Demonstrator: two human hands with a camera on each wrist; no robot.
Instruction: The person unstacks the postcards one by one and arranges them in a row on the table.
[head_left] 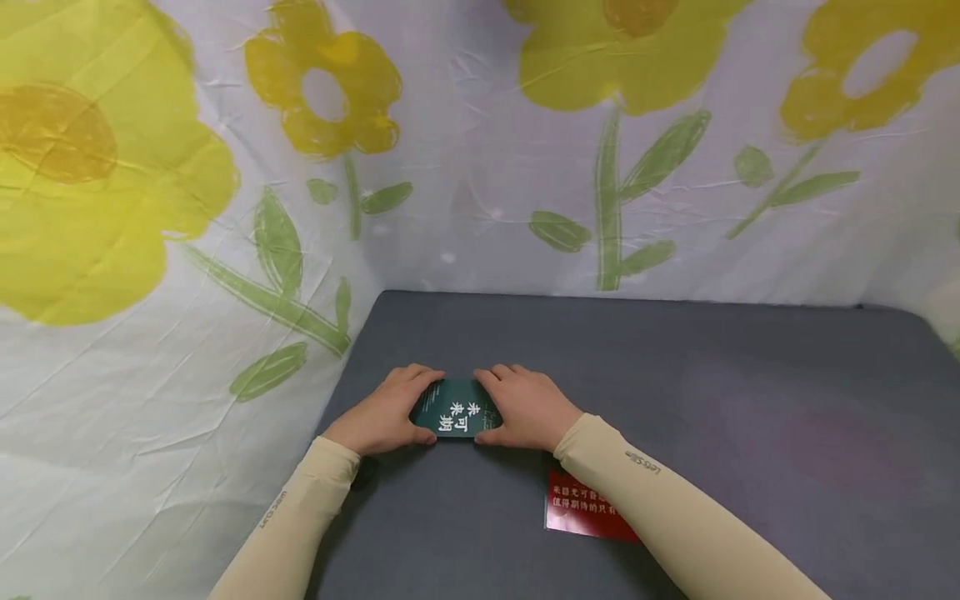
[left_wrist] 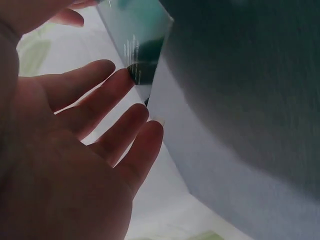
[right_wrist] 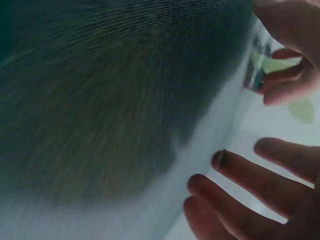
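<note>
We look onto a dark grey desk [head_left: 750,358] with rounded far corners and a faint pinkish patch [head_left: 832,450] toward the right. Around it we see pale, creased fabric [head_left: 465,192] serving as walls, printed with big yellow flowers [head_left: 180,167], some orange-centred, on green stems [head_left: 607,200] with leaves [head_left: 663,154]. Soft light leaves the fabric slightly lilac behind the desk.
</note>
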